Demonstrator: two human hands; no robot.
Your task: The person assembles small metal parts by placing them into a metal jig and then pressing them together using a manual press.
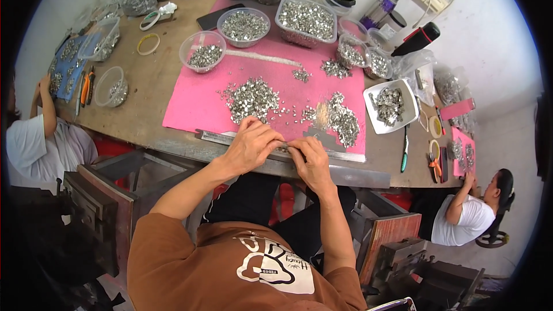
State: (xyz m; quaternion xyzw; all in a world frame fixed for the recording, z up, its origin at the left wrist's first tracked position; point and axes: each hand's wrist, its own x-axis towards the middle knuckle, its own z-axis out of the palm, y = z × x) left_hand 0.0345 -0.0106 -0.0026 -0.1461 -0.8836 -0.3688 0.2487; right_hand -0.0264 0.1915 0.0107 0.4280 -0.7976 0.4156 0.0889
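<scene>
The left hand (253,144) and right hand (311,158) nearly met, fingers bunched in a pinch; we could not tell what sat between them. The metal rail (345,156) lay beneath both hands, looked stiff, and seemed easiest to hold by its ends. The silvery metal pieces (252,101), heaped just beyond the left hand on the pink mat (193,95), looked light, hard and slippery. Farther right, we saw a white tray (383,129).
</scene>
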